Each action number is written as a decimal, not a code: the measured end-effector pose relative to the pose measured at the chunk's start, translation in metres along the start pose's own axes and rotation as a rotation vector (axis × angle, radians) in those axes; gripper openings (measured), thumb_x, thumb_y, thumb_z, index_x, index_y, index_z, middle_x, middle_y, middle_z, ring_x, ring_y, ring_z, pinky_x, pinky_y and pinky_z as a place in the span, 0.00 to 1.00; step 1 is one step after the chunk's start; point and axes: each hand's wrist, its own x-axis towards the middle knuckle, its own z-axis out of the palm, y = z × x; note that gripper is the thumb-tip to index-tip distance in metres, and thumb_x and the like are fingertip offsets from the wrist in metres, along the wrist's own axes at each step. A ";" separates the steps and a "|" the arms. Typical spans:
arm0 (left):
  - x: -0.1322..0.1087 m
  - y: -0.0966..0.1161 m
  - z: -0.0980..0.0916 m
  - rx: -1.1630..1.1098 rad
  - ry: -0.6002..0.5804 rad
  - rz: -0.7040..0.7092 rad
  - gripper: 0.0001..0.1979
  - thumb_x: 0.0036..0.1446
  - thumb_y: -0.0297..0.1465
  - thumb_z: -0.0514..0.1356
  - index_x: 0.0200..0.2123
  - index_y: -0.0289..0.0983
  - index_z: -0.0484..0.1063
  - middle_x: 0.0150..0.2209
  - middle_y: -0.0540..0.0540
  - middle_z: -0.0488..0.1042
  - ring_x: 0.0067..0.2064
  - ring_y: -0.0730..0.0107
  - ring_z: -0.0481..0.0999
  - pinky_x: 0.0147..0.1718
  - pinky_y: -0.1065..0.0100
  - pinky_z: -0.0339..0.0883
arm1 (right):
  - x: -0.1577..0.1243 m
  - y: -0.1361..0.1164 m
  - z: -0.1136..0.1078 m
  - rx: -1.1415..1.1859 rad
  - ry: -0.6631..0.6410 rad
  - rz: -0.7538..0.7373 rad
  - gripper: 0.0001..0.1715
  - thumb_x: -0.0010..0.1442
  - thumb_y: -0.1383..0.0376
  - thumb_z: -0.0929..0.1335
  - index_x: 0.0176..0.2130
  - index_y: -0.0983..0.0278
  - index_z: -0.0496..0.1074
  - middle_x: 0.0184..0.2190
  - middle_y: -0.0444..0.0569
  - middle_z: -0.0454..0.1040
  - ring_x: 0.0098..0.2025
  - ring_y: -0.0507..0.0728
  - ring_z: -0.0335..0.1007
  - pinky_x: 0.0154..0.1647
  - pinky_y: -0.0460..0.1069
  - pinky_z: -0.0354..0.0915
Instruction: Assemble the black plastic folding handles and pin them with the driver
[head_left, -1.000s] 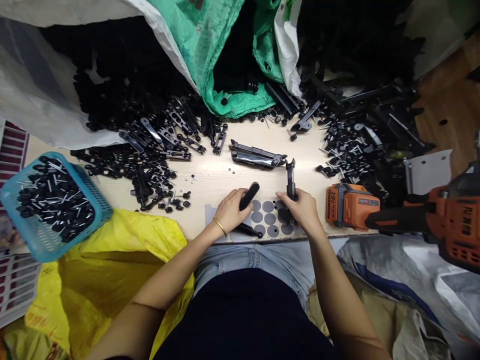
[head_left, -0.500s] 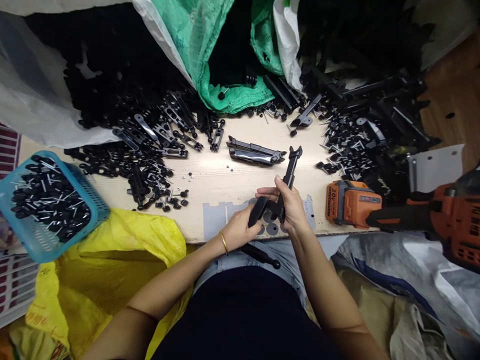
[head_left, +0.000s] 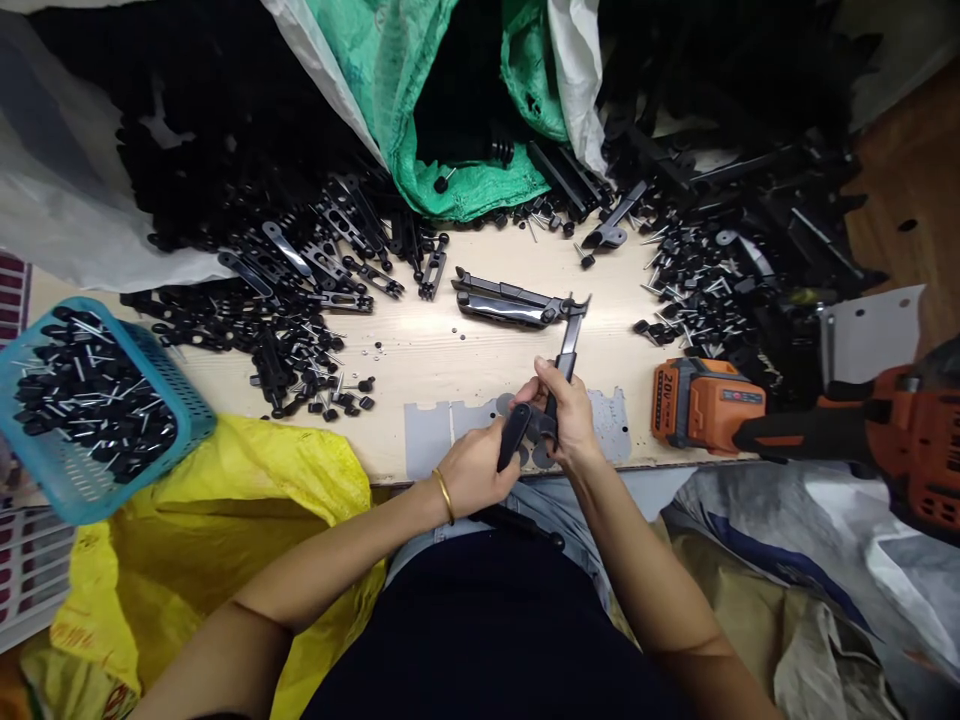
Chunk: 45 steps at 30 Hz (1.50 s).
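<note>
Over the front edge of the table, my right hand (head_left: 574, 415) is wrapped round a long black bracket (head_left: 566, 362) whose hooked end points away from me. My left hand (head_left: 480, 460), with a gold bangle at the wrist, grips a short black arm (head_left: 514, 436) that meets the bracket's lower end. Fingers partly hide the joint between them. Beyond my hands lie similar black brackets (head_left: 506, 303), side by side. Another black rod with a ball end (head_left: 525, 525) rests across my lap. Beneath my hands is a grey sheet (head_left: 429, 440) on the tabletop.
On the left stand a blue basket (head_left: 196, 425) of black-headed screws and an open yellow sack (head_left: 262, 450). Piles of black parts (head_left: 300, 270) and screws (head_left: 697, 280) flank the work area. An orange power tool (head_left: 709, 405) lies right; a green sack (head_left: 465, 200) is behind.
The bracket in my right hand has tipped and shifted slightly left and nearer to me, its hooked end now lower. My left hand keeps its grip on the short arm.
</note>
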 end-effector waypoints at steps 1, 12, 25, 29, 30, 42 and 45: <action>-0.002 0.001 -0.001 0.038 -0.001 -0.003 0.12 0.52 0.28 0.53 0.42 0.34 0.62 0.28 0.44 0.73 0.27 0.63 0.74 0.26 0.65 0.67 | 0.000 0.005 0.001 0.045 0.024 -0.040 0.23 0.49 0.51 0.69 0.16 0.64 0.66 0.13 0.45 0.69 0.16 0.51 0.65 0.17 0.45 0.61; -0.003 0.015 0.003 0.250 -0.092 -0.065 0.12 0.54 0.27 0.53 0.43 0.33 0.61 0.33 0.40 0.75 0.33 0.59 0.77 0.32 0.62 0.70 | -0.004 0.023 -0.003 0.309 0.042 -0.211 0.19 0.51 0.57 0.69 0.18 0.62 0.61 0.12 0.39 0.64 0.17 0.50 0.63 0.17 0.45 0.60; 0.012 -0.015 -0.019 0.094 0.252 0.170 0.16 0.55 0.28 0.54 0.49 0.36 0.64 0.40 0.44 0.75 0.41 0.63 0.76 0.39 0.64 0.71 | 0.001 0.000 -0.049 0.188 0.026 -0.358 0.29 0.56 0.40 0.57 0.38 0.59 0.68 0.42 0.50 0.72 0.49 0.56 0.68 0.54 0.55 0.63; 0.011 -0.018 -0.015 0.166 0.288 0.210 0.18 0.54 0.27 0.54 0.50 0.36 0.63 0.45 0.43 0.75 0.45 0.62 0.75 0.44 0.62 0.71 | -0.001 0.004 -0.045 0.123 -0.074 -0.405 0.29 0.54 0.41 0.61 0.41 0.59 0.69 0.44 0.51 0.72 0.50 0.59 0.68 0.54 0.57 0.62; 0.010 -0.017 -0.014 0.163 0.273 0.217 0.18 0.54 0.27 0.54 0.50 0.35 0.63 0.45 0.42 0.75 0.45 0.62 0.75 0.44 0.62 0.71 | -0.002 0.005 -0.040 0.087 -0.085 -0.441 0.28 0.53 0.42 0.62 0.41 0.60 0.69 0.44 0.51 0.72 0.50 0.59 0.68 0.54 0.58 0.62; -0.001 0.011 0.001 -0.030 0.070 0.118 0.17 0.56 0.27 0.51 0.49 0.35 0.61 0.41 0.41 0.74 0.46 0.60 0.75 0.44 0.60 0.71 | -0.006 0.006 -0.006 0.143 -0.011 -0.414 0.27 0.60 0.46 0.58 0.24 0.62 0.67 0.19 0.45 0.70 0.23 0.52 0.66 0.27 0.48 0.63; -0.003 0.014 -0.001 -0.016 0.019 0.083 0.17 0.54 0.26 0.51 0.49 0.36 0.60 0.40 0.42 0.74 0.45 0.60 0.75 0.44 0.60 0.71 | -0.006 0.005 -0.005 0.213 -0.032 -0.402 0.27 0.60 0.48 0.60 0.19 0.62 0.64 0.15 0.44 0.66 0.21 0.51 0.65 0.24 0.47 0.61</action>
